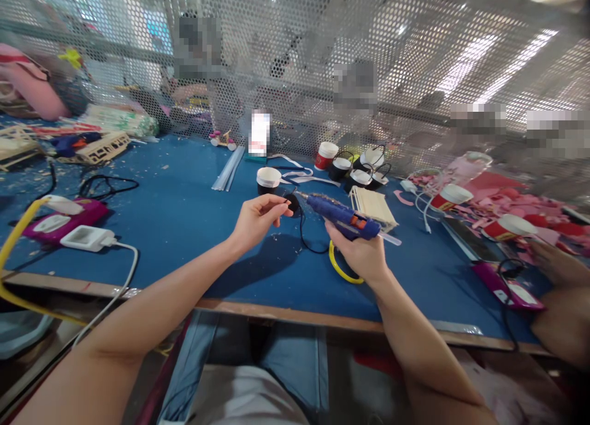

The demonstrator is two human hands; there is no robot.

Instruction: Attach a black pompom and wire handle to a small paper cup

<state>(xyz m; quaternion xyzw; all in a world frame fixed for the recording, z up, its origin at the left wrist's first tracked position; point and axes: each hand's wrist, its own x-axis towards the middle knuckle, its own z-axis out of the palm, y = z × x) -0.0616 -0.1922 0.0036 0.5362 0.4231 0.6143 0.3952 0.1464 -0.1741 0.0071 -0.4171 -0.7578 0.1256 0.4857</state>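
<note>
My right hand (362, 250) is wrapped round a blue hot glue gun (343, 216) with an orange trigger. A clear glue stick (391, 238) sticks out of its back end, and its nozzle points left. My left hand (260, 219) is closed in a pinch just left of the nozzle. At its fingertips is a small dark round piece (292, 205), partly hidden by the fingers. Behind the left hand stands a white-rimmed paper cup (268, 178) with a black wrap. A yellow ring (343, 268) lies under my right hand.
Several black-wrapped cups (359, 178), a red cup (326, 155) and a wooden stick frame (374, 207) stand behind. Clear glue sticks (228, 169) lie near a lit phone (259, 133). Purple power strips (69, 219) sit left and right. Another person's arm (560, 271) reaches in at right beside pink scraps.
</note>
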